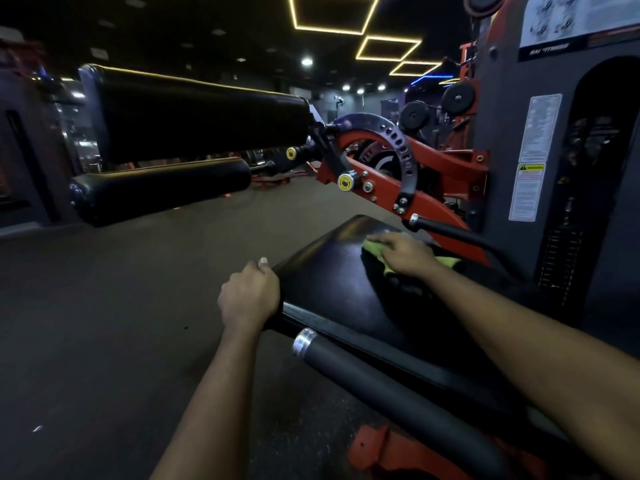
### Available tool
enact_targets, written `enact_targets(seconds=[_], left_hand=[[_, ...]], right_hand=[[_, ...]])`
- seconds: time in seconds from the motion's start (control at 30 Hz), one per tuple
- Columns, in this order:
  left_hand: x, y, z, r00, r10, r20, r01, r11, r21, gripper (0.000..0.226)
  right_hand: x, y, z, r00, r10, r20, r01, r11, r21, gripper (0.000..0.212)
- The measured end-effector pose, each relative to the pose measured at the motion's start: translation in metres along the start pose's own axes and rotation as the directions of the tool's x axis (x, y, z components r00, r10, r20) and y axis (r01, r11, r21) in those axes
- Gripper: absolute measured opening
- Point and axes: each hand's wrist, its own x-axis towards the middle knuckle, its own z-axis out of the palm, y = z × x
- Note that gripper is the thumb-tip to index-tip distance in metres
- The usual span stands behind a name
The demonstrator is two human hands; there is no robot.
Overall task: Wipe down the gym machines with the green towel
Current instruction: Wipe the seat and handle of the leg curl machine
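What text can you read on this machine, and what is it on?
No text is legible.
Top placard: diagrams, with print too small to read.
Dark strip below it: pale lettering, too blurred to read.
White sticker: print too small to read.
Yellow-headed label: print too small to read.

The machine's black padded seat [332, 285], standing on the dark gym floor [121, 306], carries a crumpled green towel [375, 251] toward its far right side, pressed down under the right hand [407, 254], while the left hand [249, 296] grips its left edge.
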Motion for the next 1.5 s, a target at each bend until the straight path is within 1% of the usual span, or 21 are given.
enact_targets(seconds=[0.1, 0.17, 0.23, 0.3, 0.37, 0.43, 0.53, 0.6, 0.73, 0.8, 0.9, 1.0, 1.1, 1.13, 1.2, 1.27, 1.33, 1.4, 1.5], left_hand=[[0.002, -0.002, 0.002, 1.0, 0.001, -0.017, -0.001, 1.0, -0.001, 0.055], [0.004, -0.003, 0.003, 1.0, -0.001, -0.019, 0.0, 1.0, -0.002, 0.055], [0.004, -0.004, 0.004, 1.0, 0.003, -0.022, -0.003, 1.0, -0.006, 0.056], [0.004, -0.005, 0.004, 1.0, 0.004, -0.03, -0.004, 1.0, -0.015, 0.056], [0.004, -0.006, 0.005, 0.999, 0.011, -0.037, -0.012, 1.0, -0.023, 0.055], [0.004, -0.006, 0.005, 0.999, 0.02, -0.032, -0.021, 1.0, -0.022, 0.056], [0.006, -0.005, 0.004, 1.0, 0.025, 0.007, -0.025, 1.0, -0.006, 0.056], [0.009, -0.006, 0.004, 0.999, 0.026, 0.031, -0.027, 1.0, 0.011, 0.057], [0.012, -0.008, 0.004, 0.998, 0.031, 0.054, -0.033, 0.999, 0.033, 0.057], [0.012, -0.009, 0.002, 0.998, 0.028, 0.064, -0.03, 0.999, 0.036, 0.056], [0.012, -0.009, 0.0, 0.996, 0.024, 0.082, -0.028, 0.999, 0.04, 0.053], [0.01, -0.006, -0.002, 0.995, 0.005, 0.097, -0.009, 0.999, 0.041, 0.05], [0.006, 0.002, -0.004, 0.991, -0.036, 0.127, 0.025, 0.995, 0.094, 0.048], [0.004, 0.004, -0.004, 0.99, -0.032, 0.138, 0.016, 0.993, 0.113, 0.047], [0.001, 0.008, -0.002, 0.989, 0.033, 0.145, -0.052, 0.991, 0.127, 0.045], [-0.001, 0.01, 0.002, 0.981, 0.108, 0.159, -0.132, 0.981, 0.146, 0.045], [-0.003, 0.012, 0.006, 0.974, 0.143, 0.174, -0.181, 0.957, 0.227, 0.047], [-0.005, 0.014, 0.008, 0.975, 0.145, 0.167, -0.188, 0.942, 0.279, 0.047], [-0.004, 0.014, 0.007, 0.978, 0.14, 0.152, -0.175, 0.952, 0.251, 0.043]], right_hand=[[-0.002, -0.04, 0.008, 0.992, -0.119, 0.052, 0.12, 0.992, -0.03, 0.052], [-0.028, -0.061, 0.008, 0.963, -0.251, 0.097, 0.254, 0.967, -0.018, 0.052], [-0.066, -0.072, 0.003, 0.898, -0.427, 0.103, 0.426, 0.904, 0.033, 0.057], [-0.104, -0.067, -0.002, 0.821, -0.561, 0.108, 0.561, 0.827, 0.038, 0.06], [-0.137, -0.049, -0.015, 0.776, -0.622, 0.104, 0.622, 0.782, 0.044, 0.062], [-0.163, -0.03, -0.027, 0.774, -0.622, 0.122, 0.619, 0.783, 0.061, 0.065], [-0.178, -0.019, -0.033, 0.758, -0.637, 0.143, 0.641, 0.767, 0.019, 0.069], [-0.167, -0.031, -0.028, 0.744, -0.653, 0.144, 0.656, 0.754, 0.027, 0.069], [-0.122, -0.084, -0.006, 0.712, -0.686, 0.153, 0.691, 0.723, 0.027, 0.061], [-0.108, -0.105, 0.002, 0.728, -0.666, 0.163, 0.673, 0.739, 0.011, 0.06], [-0.116, -0.099, 0.001, 0.737, -0.659, 0.15, 0.666, 0.746, 0.005, 0.063], [-0.151, -0.062, -0.014, 0.741, -0.66, 0.122, 0.665, 0.747, -0.001, 0.066], [-0.187, -0.017, -0.034, 0.803, -0.587, 0.1, 0.588, 0.808, 0.024, 0.071], [-0.198, -0.005, -0.039, 0.82, -0.564, 0.096, 0.564, 0.825, 0.023, 0.071], [-0.211, 0.009, -0.043, 0.841, -0.536, 0.072, 0.537, 0.844, 0.006, 0.07], [-0.208, 0.004, -0.04, 0.851, -0.522, 0.056, 0.523, 0.852, -0.021, 0.07], [-0.189, -0.019, -0.032, 0.856, -0.514, 0.06, 0.515, 0.857, -0.017, 0.07], [-0.168, -0.046, -0.023, 0.859, -0.507, 0.077, 0.509, 0.861, -0.006, 0.068], [-0.161, -0.06, -0.018, 0.854, -0.515, 0.071, 0.519, 0.854, -0.051, 0.066]])
